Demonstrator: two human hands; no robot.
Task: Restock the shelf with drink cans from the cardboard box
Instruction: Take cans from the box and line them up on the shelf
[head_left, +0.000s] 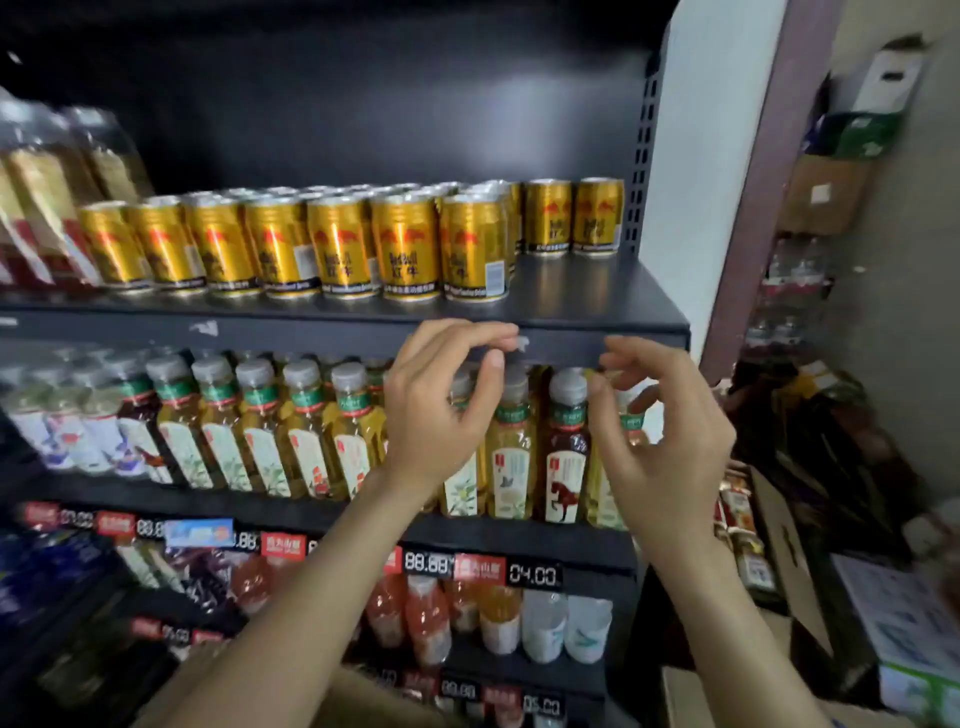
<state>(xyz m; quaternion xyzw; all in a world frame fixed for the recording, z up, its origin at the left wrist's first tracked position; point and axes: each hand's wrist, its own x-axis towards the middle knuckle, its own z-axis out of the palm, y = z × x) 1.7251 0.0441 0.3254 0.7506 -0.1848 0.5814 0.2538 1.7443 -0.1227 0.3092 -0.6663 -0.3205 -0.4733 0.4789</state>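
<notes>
Dark metal shelf (571, 312) carries our gold drink cans (343, 244), printed with red bulls, in rows reaching its right edge. Below stand tea bottles (511, 457); price tags (532, 575) read 88.88 and 04.00. Our left hand (441, 410) and right hand (665, 441) hover before the shelf edge, fingers loosely curled, holding nothing.

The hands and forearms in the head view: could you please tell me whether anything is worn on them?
Nothing is worn. The left hand and right hand are bare, with no gloves, rings, watch or bracelet visible. Both forearms are bare too, with no sleeves in view down to the picture's lower edge.
</notes>
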